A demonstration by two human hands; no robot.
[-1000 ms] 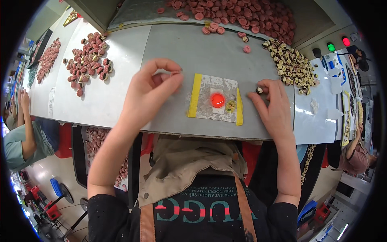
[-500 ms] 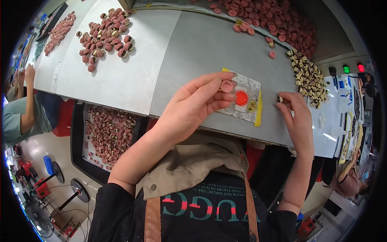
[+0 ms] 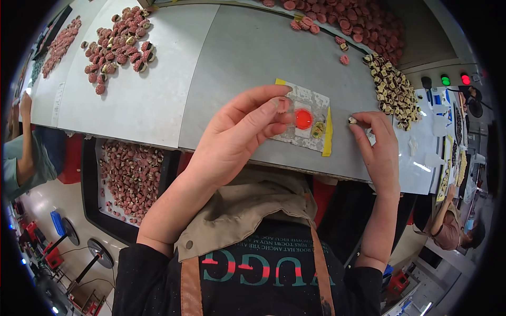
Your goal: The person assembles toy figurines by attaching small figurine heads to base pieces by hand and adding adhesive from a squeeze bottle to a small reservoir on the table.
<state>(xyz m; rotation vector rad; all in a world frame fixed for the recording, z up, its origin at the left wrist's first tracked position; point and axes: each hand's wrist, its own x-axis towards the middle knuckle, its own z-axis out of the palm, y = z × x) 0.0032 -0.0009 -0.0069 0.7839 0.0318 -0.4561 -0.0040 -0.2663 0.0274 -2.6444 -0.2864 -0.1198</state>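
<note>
Since pinching likely spares its rim, my half-curled left hand (image 3: 240, 125) nips a pink cup (image 3: 283, 105) at ten o'clock of the red disc (image 3: 303, 119); my half-open right hand (image 3: 378, 141), a piece (image 3: 352, 120) at three.

Cannot see all of the small pink scalloped cup (image 3: 283, 106), partly covered by the bare left hand (image 3: 238, 130), nor of the pink-cup heap (image 3: 363, 23), cut off above.

The grey worktop (image 3: 237, 58) looks like smooth metal; the red disc (image 3: 303, 119) is glossy, its board (image 3: 312, 98) rough-looking. The held pink cup (image 3: 283, 105) looks matt; the apron (image 3: 237, 210) at six o'clock is matt cloth.
</note>
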